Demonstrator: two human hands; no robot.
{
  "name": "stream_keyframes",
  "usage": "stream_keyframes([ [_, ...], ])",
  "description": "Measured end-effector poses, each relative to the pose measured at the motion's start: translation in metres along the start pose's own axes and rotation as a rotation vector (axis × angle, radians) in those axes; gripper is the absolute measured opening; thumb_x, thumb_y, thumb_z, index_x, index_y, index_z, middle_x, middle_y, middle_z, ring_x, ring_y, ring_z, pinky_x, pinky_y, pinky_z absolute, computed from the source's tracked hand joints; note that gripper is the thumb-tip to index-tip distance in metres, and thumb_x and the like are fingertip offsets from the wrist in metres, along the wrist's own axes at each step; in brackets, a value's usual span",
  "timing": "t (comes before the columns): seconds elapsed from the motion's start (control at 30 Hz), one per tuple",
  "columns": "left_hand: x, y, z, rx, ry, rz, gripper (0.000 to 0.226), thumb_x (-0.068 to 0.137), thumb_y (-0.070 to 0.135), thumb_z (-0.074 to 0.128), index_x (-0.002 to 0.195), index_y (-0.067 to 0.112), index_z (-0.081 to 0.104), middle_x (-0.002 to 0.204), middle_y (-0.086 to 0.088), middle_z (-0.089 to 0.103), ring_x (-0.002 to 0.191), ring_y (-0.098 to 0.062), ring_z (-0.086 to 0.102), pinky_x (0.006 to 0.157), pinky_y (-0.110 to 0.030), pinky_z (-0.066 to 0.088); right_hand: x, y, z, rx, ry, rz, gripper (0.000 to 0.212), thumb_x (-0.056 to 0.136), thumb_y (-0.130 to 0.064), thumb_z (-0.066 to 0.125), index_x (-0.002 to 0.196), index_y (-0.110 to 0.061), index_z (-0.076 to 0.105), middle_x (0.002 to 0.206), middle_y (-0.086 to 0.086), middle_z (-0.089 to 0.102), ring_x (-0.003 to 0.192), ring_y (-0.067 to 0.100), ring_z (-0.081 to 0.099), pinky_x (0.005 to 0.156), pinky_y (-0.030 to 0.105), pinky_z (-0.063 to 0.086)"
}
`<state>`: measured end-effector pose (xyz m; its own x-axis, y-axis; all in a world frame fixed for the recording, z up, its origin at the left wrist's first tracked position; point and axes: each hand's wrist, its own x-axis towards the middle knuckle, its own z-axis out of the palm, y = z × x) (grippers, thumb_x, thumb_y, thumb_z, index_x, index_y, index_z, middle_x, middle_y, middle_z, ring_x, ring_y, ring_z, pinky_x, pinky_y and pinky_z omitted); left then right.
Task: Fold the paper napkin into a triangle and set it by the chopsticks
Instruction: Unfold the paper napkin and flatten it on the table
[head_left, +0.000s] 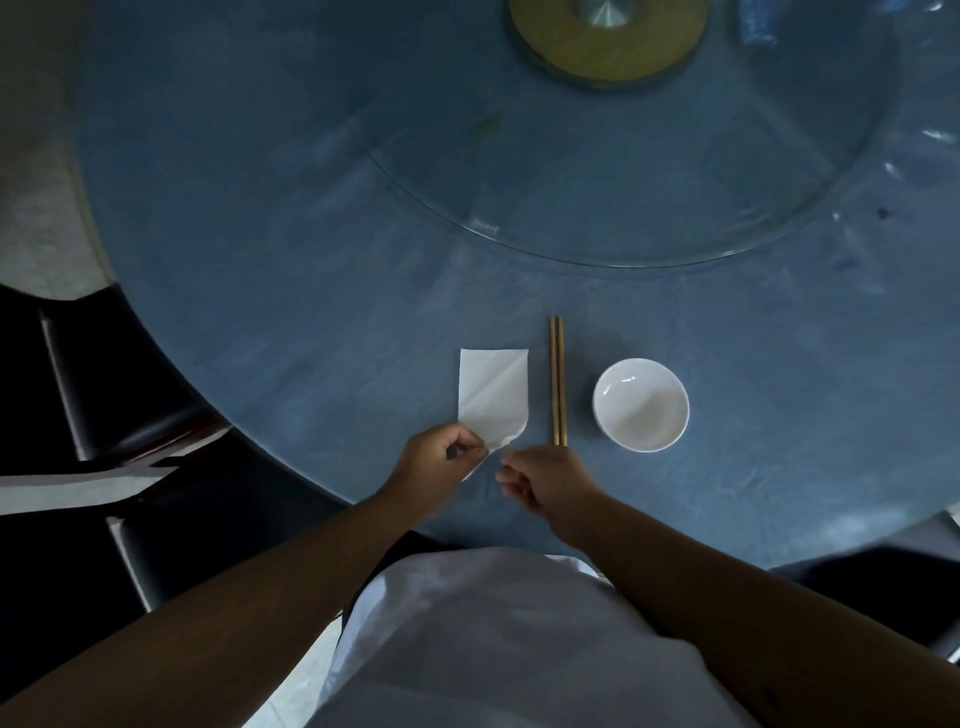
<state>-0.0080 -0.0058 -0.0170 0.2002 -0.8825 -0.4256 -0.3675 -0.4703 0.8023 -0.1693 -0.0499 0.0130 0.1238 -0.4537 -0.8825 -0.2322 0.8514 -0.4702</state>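
Head view looks down on the paper napkin (493, 397), a white piece with a diagonal crease, lying flat on the blue surface (291, 291) just left of the chopsticks (558, 382) and apart from them by a narrow strip of cloth. At the napkin's 7 o'clock corner the left hand (441, 470) has its grip pinched on the paper edge, thumb against forefinger. At the napkin's 5 o'clock the right hand (545, 480) is curled, fingertips close to the frayed lower corner; whether its grip touches the paper I cannot tell. The two chopsticks lie side by side, pointing toward 12 o'clock, their near ends just above the right hand. At 3 o'clock from them sits a white bowl (641, 404), upright, well clear of the napkin. Toward 12 o'clock a round glass turntable (519, 197) covers the middle of the surface, on a brass-coloured hub (608, 47). Dark chairs (114, 395) stand at 9 o'clock, off the surface edge.
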Motion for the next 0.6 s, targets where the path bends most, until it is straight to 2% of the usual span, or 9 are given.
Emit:
stream_keyframes([
  [0.07,-0.0005,-0.0024,-0.0016,-0.02,0.006,-0.02,0.008,0.081,0.016,0.072,0.077,0.011,0.069,0.073,0.0,0.07,0.067,-0.003,0.06,0.066,-0.019,0.048,-0.0012,-0.0003,0.0018,-0.066,-0.027,-0.066,0.016,0.082,-0.018,0.065,0.067,-0.012,0.064,0.063,0.007,0.063,0.047,0.011,0.056,0.044,0.018,0.033],
  [0.13,-0.0018,-0.0028,-0.0032,-0.036,-0.008,-0.039,0.009,0.082,0.015,0.071,0.077,0.009,0.069,0.07,0.001,0.068,0.062,0.002,0.056,0.062,-0.014,0.045,-0.0016,-0.001,0.0032,-0.121,-0.051,-0.12,0.016,0.078,-0.023,0.07,0.064,-0.015,0.067,0.06,0.003,0.06,0.045,0.009,0.053,0.043,0.019,0.034],
  [0.23,-0.0042,-0.0028,-0.0047,-0.046,-0.042,-0.064,0.009,0.083,0.016,0.07,0.08,0.008,0.071,0.072,-0.001,0.069,0.065,-0.004,0.058,0.063,-0.018,0.045,-0.0015,-0.0038,0.0054,-0.354,-0.025,-0.25,0.015,0.071,-0.037,0.07,0.059,-0.028,0.069,0.054,-0.002,0.058,0.054,0.014,0.055,0.053,0.03,0.039],
  [0.33,-0.0056,-0.0045,-0.0051,-0.04,-0.056,-0.059,0.008,0.084,0.015,0.07,0.08,0.007,0.071,0.074,-0.002,0.069,0.065,-0.003,0.058,0.064,-0.019,0.045,-0.0006,-0.0042,0.008,-0.492,0.052,-0.308,0.017,0.074,-0.037,0.064,0.058,-0.032,0.067,0.051,-0.005,0.061,0.061,0.017,0.062,0.061,0.033,0.046],
  [0.47,-0.0063,-0.0076,-0.0059,-0.057,-0.089,-0.056,0.008,0.084,0.016,0.069,0.076,0.018,0.068,0.069,0.008,0.066,0.059,0.008,0.056,0.059,-0.008,0.042,-0.0016,-0.0032,0.0096,-0.459,0.082,-0.269,0.018,0.078,-0.031,0.064,0.064,-0.021,0.068,0.063,0.001,0.069,0.065,0.018,0.067,0.062,0.03,0.048],
  [0.53,-0.0059,-0.0094,-0.0064,-0.056,-0.08,-0.056,0.013,0.084,0.017,0.07,0.074,0.024,0.067,0.069,0.011,0.066,0.059,0.009,0.057,0.059,-0.008,0.043,-0.0044,-0.0026,0.0095,-0.359,0.052,-0.237,0.019,0.08,-0.032,0.066,0.069,-0.017,0.068,0.072,0.01,0.07,0.06,0.016,0.062,0.058,0.028,0.046],
  [0.6,-0.0057,-0.011,-0.0072,-0.05,-0.07,-0.055,0.013,0.083,0.018,0.071,0.074,0.026,0.067,0.07,0.012,0.067,0.061,0.008,0.059,0.061,-0.009,0.045,-0.0078,-0.0022,0.0096,-0.211,0.006,-0.175,0.027,0.085,-0.038,0.064,0.08,-0.012,0.068,0.073,0.009,0.068,0.056,0.013,0.058,0.051,0.023,0.042],
])
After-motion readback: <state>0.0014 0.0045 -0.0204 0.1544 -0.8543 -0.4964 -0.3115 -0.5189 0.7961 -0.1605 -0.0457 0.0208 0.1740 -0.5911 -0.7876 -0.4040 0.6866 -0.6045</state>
